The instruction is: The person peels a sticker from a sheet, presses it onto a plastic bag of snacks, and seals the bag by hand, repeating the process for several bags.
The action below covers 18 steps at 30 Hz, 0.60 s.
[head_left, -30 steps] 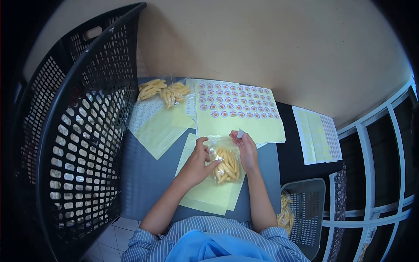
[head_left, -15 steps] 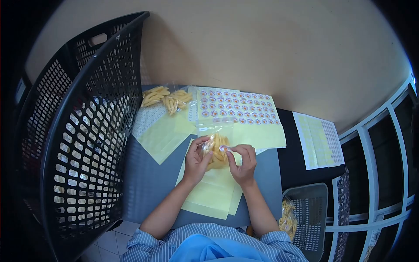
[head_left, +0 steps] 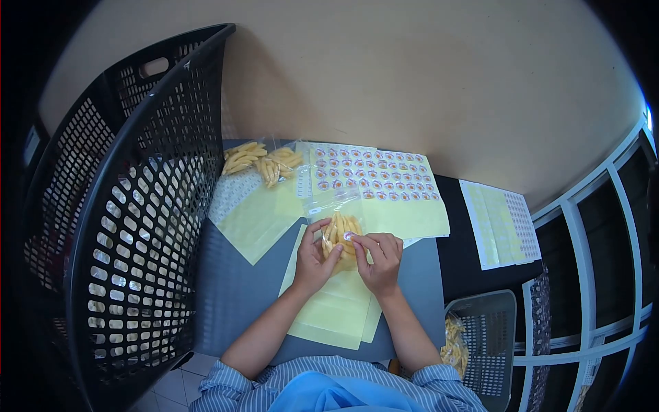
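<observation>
The sticker, pinched by the right fingers, is now brought against the bag held in the left fingers, so its placing appears under way.

I monitor the work through a single head-mounted view. The camera faces forward and steeply down, with the striped shirt crossing the lower border. The left hand and right hand lie just below the frame centre, at close working range. The grey table fills the middle field; the wall occupies the upper field. Wide-angle optics bow the white frame at right and darken the corners. The black basket stands close at left.
</observation>
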Motion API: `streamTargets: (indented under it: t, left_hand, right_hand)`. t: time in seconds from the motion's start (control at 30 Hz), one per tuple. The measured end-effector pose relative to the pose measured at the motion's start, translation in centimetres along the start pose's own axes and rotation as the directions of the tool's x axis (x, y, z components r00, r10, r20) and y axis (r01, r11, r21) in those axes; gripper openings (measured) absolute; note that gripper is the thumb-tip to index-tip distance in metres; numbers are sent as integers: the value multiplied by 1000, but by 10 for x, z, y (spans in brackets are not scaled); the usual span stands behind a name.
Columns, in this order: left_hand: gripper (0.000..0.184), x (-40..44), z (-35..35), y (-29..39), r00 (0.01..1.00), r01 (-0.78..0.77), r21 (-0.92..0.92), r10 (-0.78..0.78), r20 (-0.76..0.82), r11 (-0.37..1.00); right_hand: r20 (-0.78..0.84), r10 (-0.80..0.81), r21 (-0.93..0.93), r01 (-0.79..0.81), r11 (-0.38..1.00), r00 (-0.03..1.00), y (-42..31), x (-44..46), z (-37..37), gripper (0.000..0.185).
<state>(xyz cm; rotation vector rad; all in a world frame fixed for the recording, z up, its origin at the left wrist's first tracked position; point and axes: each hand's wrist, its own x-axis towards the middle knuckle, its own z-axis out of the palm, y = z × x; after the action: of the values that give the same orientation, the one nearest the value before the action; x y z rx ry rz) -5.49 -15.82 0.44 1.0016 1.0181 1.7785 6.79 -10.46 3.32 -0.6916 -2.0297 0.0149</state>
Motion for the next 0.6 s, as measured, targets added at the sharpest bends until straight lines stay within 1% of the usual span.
streamTargets:
  t: [0.07,0.17,0.3,0.4,0.6]
  left_hand:
    - [49,1,2,1,999,-45,6,45,-11,999]
    - [50,1,0,-1,1000,-15,-1,15,18,1000]
    - [49,1,0,-2,999,-30,4,30,25,1000]
    - [49,1,-1,-5,1000,-9,23,8,27,1000]
    - [49,2,0,-4,998,-56,37,55,28,998]
  right_hand:
    - [-4,0,-4,0,1000,1000,-1,1,0,15]
    - [7,-5,1,5,1000,1000,-2,0,0,15]
    - [10,-7,-10,7,1000,1000,-1,-2,2,16]
    - [18,-9,-13,9,1000,1000,-1,-1,2,16]
    - [34,-15,-17,16,1000,999,1,-1,2,16]
